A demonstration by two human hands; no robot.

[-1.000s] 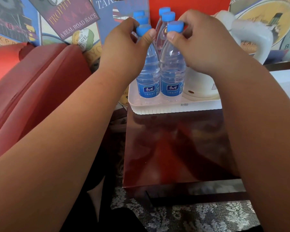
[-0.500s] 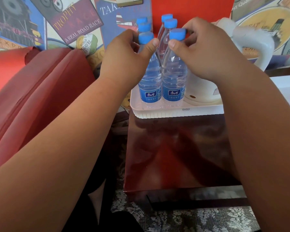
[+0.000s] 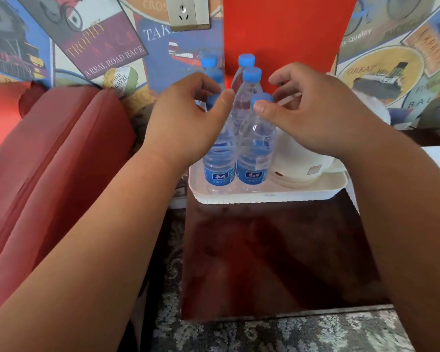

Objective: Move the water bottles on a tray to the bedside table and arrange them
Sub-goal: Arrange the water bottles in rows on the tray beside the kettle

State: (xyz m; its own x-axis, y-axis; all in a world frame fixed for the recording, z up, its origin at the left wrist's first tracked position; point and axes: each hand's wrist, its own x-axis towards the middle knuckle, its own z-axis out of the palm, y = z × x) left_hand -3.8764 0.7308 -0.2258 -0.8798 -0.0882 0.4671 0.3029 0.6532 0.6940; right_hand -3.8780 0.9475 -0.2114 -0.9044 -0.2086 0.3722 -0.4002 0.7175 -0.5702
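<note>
The wall [image 3: 107, 49] fills the frame from 10 to 2 o'clock, papered in flat, matte poster prints of angled rectangles, with a plain red panel at 12. At 9 o'clock a red padded cushion [image 3: 61, 161] slopes down in two long, soft ridges split by a seam. The bedside table [image 3: 277, 262] sits at 5 o'clock from centre, a rectangular slab of dark red-brown wood polished to a mirror-like gloss. Below it, at 6 o'clock, lies grey mottled carpet [image 3: 264, 334] with a rough pile.

A white plastic tray [image 3: 302, 195], shallow with rounded corners and a finely ribbed outer rim, rests on the table's far edge. On its 3 o'clock half stands a white kettle [image 3: 297, 161], smooth and round-bodied.

The left hand [image 3: 186, 123] comes in from 8 o'clock, its fingers and thumb curled round the cap of the front-left bottle [image 3: 219, 161]. The right hand [image 3: 320, 113] comes in from 4 o'clock and pinches the cap of the front-right bottle [image 3: 254, 153], thumb pad on the near side and fingertips at the far side.

Both bottles stand upright on the tray's 9 o'clock half, touching side by side. They are clear, thin ribbed plastic with blue label bands and blue screw caps. The rear bottles [image 3: 244, 102] of the same make stand close behind them at 12 o'clock, also on the tray.

A beige wall socket [image 3: 188, 13], square and glossy, sits at 12 o'clock.
</note>
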